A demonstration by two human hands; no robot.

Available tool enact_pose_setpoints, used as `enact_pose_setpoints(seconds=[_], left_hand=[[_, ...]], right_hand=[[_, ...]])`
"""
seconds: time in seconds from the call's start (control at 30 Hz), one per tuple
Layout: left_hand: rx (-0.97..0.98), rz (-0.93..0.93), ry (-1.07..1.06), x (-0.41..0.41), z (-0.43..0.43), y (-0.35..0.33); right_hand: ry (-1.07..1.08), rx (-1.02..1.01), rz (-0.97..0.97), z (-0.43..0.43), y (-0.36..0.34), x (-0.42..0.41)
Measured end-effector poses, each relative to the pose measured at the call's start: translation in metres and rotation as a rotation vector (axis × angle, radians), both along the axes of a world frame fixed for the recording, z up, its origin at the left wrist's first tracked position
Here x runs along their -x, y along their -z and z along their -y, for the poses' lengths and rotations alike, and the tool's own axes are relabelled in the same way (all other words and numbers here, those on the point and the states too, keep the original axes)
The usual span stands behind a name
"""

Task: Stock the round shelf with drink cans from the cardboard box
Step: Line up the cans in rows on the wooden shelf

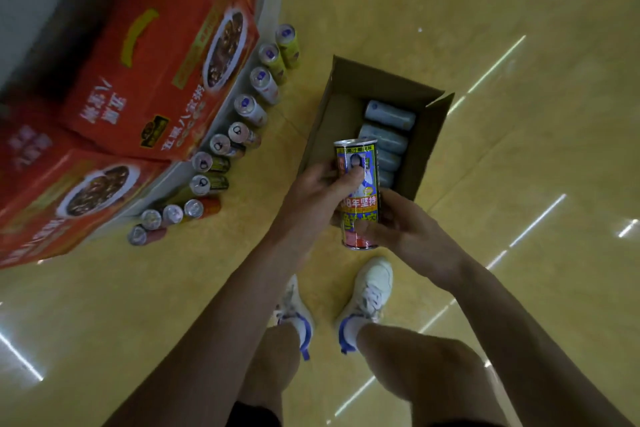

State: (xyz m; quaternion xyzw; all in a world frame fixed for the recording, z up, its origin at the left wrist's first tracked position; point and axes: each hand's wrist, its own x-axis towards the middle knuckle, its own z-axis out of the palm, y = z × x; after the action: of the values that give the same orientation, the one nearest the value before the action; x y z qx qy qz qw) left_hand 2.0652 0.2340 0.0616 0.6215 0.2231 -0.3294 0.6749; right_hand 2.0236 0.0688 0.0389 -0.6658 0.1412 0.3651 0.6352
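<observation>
I stand over the yellow floor (485,45), my white shoes (370,291) nearest to me, just on my side of the cardboard box (429,135). Above the shoes, at the box's near end, I hold one drink can (358,194) upright with both hands. My left hand (318,191) wraps the upper half of the can, thumb pressed across the printed label; my right hand (401,225) closes its fingers around the lower half, thumb on the front. The can's silver top points away from me and covers part of the box's opening.

Inside the open box, beyond the held can, several pale blue cans (388,121) lie on their sides in a row along its right wall; its left half shows bare cardboard.

Left of the box, apart from it, a curved line of cans (242,111) stands upright on the low rim of the round shelf (214,121), following its edge from near to far. Above that line, farther left of the box, big red cartons (156,73) with food pictures sit stacked on the shelf.
</observation>
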Motion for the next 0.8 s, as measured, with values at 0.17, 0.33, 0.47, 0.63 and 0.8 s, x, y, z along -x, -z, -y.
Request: enact_pose_setpoints(seconds=[0.17,0.33,0.47,0.63,0.8], left_hand=[[0.019,0.03,-0.002,-0.007,-0.001,-0.121],[-0.004,0.075,-0.022,-0.003,0.004,-0.231],[-0.003,0.106,-0.082,0.011,0.009,-0.293],[-0.037,0.168,-0.12,0.024,0.002,-0.355],[-0.044,0.262,-0.167,0.029,-0.02,-0.409]], right_hand=[[-0.065,-0.076,0.014,0.008,-0.124,-0.01],[-0.127,-0.074,0.066,0.02,-0.231,-0.016],[-0.146,-0.078,0.09,0.025,-0.293,-0.01],[-0.2,-0.064,0.178,0.014,-0.353,-0.006],[-0.229,-0.04,0.305,-0.013,-0.403,-0.007]])
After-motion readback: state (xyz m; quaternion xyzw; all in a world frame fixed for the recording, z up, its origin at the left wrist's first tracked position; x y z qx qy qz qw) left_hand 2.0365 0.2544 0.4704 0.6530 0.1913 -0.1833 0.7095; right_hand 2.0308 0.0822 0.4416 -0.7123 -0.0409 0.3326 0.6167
